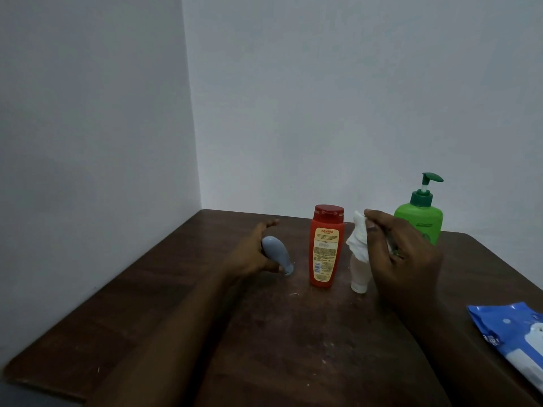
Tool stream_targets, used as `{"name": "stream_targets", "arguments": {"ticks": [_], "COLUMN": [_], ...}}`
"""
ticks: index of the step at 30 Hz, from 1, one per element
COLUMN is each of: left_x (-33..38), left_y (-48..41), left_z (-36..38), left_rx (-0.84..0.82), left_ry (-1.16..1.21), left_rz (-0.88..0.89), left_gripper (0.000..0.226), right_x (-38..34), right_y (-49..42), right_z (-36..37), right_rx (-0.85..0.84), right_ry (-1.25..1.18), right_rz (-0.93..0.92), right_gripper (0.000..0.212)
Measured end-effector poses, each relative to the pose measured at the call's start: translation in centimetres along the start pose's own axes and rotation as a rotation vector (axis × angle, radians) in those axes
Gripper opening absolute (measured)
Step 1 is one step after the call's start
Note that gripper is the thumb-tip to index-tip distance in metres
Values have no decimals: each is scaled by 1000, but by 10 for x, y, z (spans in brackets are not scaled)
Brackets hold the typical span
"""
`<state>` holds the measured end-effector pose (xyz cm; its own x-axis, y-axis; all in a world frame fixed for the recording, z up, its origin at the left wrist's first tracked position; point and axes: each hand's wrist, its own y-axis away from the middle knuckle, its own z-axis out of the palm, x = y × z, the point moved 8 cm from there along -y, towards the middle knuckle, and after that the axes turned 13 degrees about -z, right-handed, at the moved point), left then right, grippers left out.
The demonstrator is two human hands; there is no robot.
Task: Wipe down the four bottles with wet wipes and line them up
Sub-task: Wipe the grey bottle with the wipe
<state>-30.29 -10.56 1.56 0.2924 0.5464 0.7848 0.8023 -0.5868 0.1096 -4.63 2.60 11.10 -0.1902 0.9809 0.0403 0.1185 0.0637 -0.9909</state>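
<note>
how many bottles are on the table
4: grey bottle tilted in the left hand, red bottle centre, white tube beside the right hand, green pump bottle behind.

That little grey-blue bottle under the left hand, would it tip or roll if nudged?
The grey-blue bottle leans on its narrow cap end with the left hand against it, so it would probably topple if released. Its rounded, bulb-like body suggests it might then roll on the wooden table. It looks like smooth plastic, possibly slippery after wiping.
</note>
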Motion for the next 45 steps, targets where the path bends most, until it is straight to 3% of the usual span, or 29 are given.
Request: {"name": "stream_targets", "arguments": {"ticks": [5,45], "left_x": [-1,-11], "left_y": [-2,-15], "left_z": [5,14], "left_rx": [-38,-93], "left_ry": [-22,-8], "left_rz": [49,84], "left_gripper": [126,138], "right_x": [3,7], "right_y": [0,3], "right_z": [2,0], "right_rx": [-2,26], "right_ry": [-6,-18], "right_rz": [12,23], "right_gripper": [19,17]}}
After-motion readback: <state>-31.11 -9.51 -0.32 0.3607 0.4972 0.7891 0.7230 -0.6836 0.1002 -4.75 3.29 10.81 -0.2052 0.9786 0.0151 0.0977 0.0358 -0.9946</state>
